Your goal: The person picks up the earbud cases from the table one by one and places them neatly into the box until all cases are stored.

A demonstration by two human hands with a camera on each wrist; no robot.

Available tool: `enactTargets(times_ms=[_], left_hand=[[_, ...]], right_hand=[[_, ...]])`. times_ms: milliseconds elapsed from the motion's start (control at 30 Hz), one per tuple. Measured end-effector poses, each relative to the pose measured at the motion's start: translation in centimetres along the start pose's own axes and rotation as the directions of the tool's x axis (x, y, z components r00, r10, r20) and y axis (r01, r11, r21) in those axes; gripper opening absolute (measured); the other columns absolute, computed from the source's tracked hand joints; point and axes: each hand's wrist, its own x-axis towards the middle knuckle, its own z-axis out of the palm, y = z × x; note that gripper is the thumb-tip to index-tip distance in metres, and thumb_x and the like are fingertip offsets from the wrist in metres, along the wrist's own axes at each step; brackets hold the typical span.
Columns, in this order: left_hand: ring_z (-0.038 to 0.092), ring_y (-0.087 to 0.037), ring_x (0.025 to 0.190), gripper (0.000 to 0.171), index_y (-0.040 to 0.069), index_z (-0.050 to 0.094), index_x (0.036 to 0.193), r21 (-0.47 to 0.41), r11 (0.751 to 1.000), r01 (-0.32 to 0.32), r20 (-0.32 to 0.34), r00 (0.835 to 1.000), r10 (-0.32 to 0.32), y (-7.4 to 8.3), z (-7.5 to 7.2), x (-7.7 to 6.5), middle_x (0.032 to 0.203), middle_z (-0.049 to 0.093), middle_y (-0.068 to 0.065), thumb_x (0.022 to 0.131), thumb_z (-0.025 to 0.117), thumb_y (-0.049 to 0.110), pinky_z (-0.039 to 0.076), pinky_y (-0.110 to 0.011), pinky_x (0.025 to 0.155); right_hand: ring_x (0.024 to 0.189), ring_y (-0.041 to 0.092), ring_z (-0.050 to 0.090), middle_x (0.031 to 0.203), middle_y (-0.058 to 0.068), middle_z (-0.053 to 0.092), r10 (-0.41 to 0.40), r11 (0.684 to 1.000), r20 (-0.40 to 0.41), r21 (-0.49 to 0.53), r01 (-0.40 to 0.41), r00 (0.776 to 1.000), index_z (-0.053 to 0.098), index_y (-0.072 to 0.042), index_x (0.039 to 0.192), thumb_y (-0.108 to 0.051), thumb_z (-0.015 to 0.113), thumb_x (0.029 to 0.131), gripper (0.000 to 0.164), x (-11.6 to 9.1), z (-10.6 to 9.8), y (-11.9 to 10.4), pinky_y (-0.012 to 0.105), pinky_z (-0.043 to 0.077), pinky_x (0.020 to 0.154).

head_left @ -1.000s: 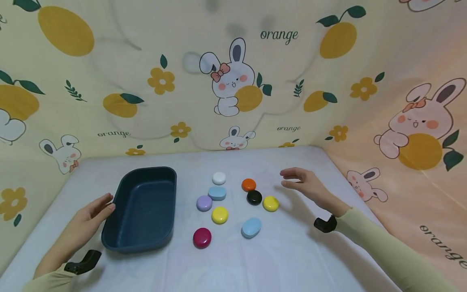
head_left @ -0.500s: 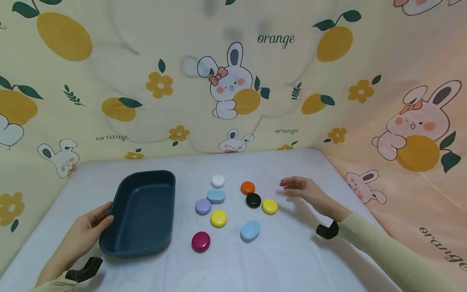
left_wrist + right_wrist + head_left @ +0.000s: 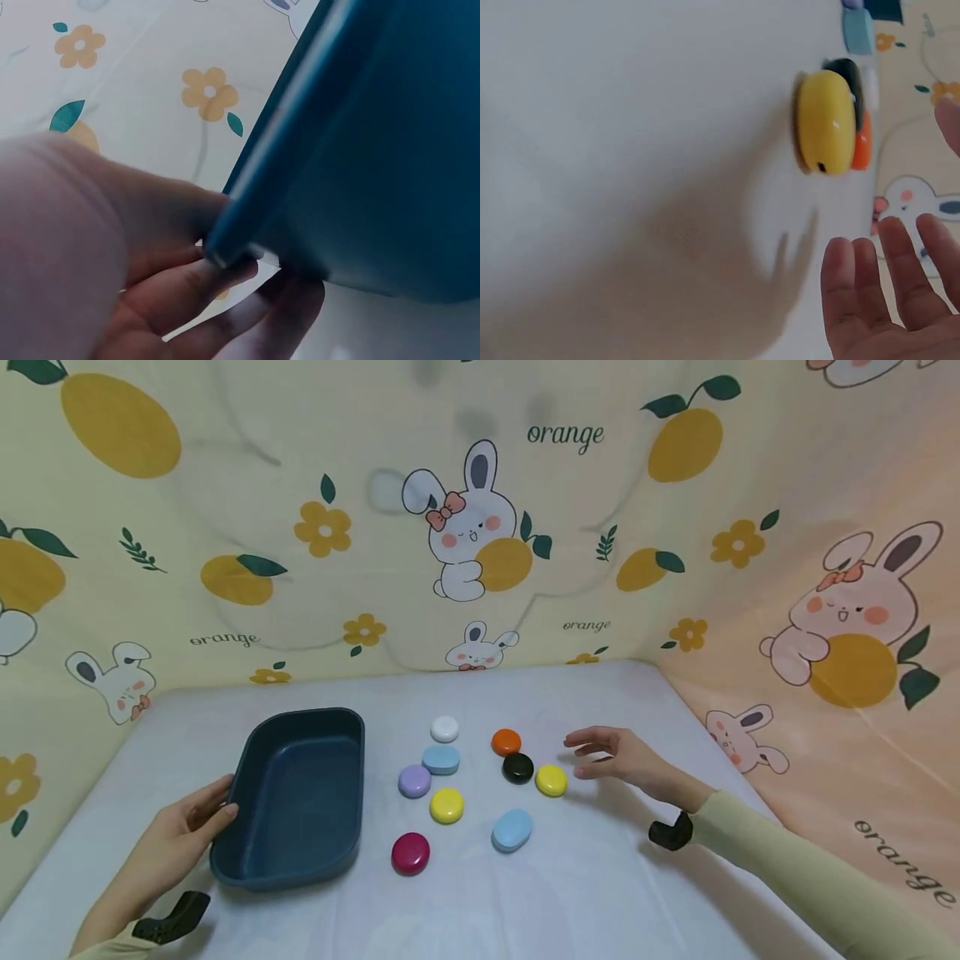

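At the left of the head view, my left hand (image 3: 168,839) holds the left rim of a dark blue rectangular tray (image 3: 296,878). In the left wrist view, the thumb lies at the rim with the curled fingers (image 3: 300,307) below it. Nothing lies in the tray. To the right, my right hand (image 3: 630,760) hovers over the cloth, fingers apart and holding nothing. Nearest to it is a yellow rounded piece (image 3: 551,781), beside a black one (image 3: 517,768) and an orange one (image 3: 506,742).
More smooth pieces lie mid-table: white (image 3: 445,729), blue oblong (image 3: 441,760), purple (image 3: 414,782), yellow (image 3: 447,806), dark red (image 3: 410,854) and light blue oval (image 3: 512,831). A printed cloth (image 3: 337,435) hangs behind the white-covered table (image 3: 600,893) and along its right side.
My left hand has come down and closed on the tray's rim, and the tray has shifted slightly right. My right hand has lowered and moved a little left toward the nearest yellow piece.
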Motion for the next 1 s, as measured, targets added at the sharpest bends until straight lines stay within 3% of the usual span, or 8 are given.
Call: enactTargets(times_ms=[167, 300, 700, 1000], left_hand=[[0.043, -0.048, 0.128, 0.076, -0.01, 0.024, 0.15, -0.005, 1.0, 0.02, 0.007, 1.0, -0.02, 0.3, 0.2, 0.1, 0.145, 0.035, -0.036, 0.102, 0.05, 0.043, 0.054, -0.042, 0.089], [0.043, -0.048, 0.128, 0.075, -0.009, 0.025, 0.15, -0.007, 1.0, 0.012, 0.004, 1.0, -0.012, 0.5, 0.3, 0.1, 0.145, 0.035, -0.036, 0.103, 0.051, 0.042, 0.054, -0.042, 0.089], [0.042, -0.047, 0.129, 0.076, -0.009, 0.026, 0.151, -0.055, 0.998, 0.031, -0.002, 1.0, -0.031, 0.2, 1.1, -0.3, 0.147, 0.033, -0.034, 0.102, 0.052, 0.043, 0.054, -0.04, 0.09], [0.047, -0.042, 0.127, 0.068, -0.005, 0.03, 0.151, -0.046, 0.999, -0.024, -0.047, 0.999, 0.022, 0.6, 0.8, -0.2, 0.144, 0.04, -0.032, 0.103, 0.053, 0.038, 0.053, -0.041, 0.091]], right_hand=[[0.123, 0.035, 0.051, 0.135, 0.016, 0.056, -0.016, 0.999, 0.038, -0.03, 0.017, 0.999, 0.058, -0.004, 0.133, -0.013, 0.082, 0.081, 0.058, 0.4, 0.7, 0.4, 0.046, 0.046, 0.101], [0.122, 0.036, 0.051, 0.134, 0.016, 0.056, -0.027, 0.999, 0.047, -0.023, 0.028, 0.999, 0.057, -0.003, 0.133, -0.009, 0.083, 0.08, 0.059, 0.6, 1.2, 0.5, 0.043, 0.049, 0.097], [0.111, 0.027, 0.056, 0.123, 0.005, 0.064, 0.023, 0.992, 0.041, -0.128, -0.017, 0.999, 0.062, -0.006, 0.126, -0.013, 0.089, 0.072, 0.061, 1.2, 2.8, 1.0, 0.042, 0.051, 0.093], [0.109, 0.027, 0.056, 0.121, 0.004, 0.064, 0.018, 0.987, 0.032, -0.163, -0.012, 0.999, 0.062, -0.007, 0.126, -0.014, 0.091, 0.07, 0.063, 1.7, 3.1, 1.4, 0.039, 0.053, 0.088]])
